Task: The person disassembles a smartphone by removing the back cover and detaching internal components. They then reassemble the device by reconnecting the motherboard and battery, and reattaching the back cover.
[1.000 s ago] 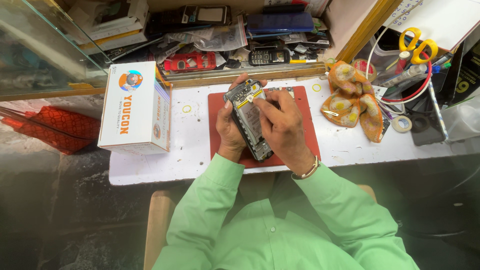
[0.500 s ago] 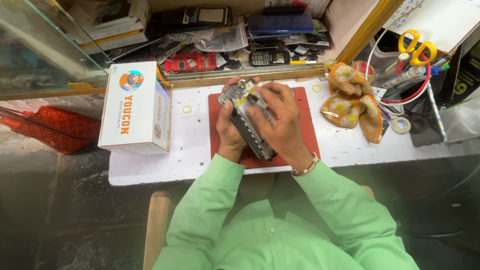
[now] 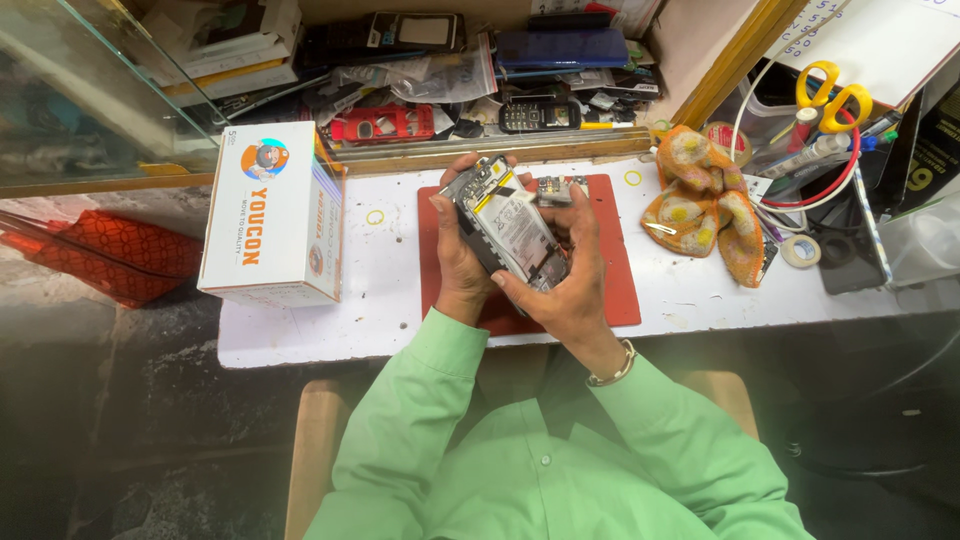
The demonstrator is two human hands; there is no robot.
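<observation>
Both hands are gripping an opened phone [image 3: 508, 228], tilted, above the red mat [image 3: 620, 290] on the white bench [image 3: 380, 290]: left hand [image 3: 458, 262] clasping its left edge, right hand [image 3: 572, 285] grasping its lower end, with a white box [image 3: 275, 215] lying left and an orange cloth [image 3: 705, 200] right.

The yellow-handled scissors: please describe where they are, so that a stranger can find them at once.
Start at the white worktable and go to its far right corner, past the orange patterned cloth. There, the scissors stand among pens and cables. Their two bright yellow loop handles set them apart from everything beside them.
</observation>
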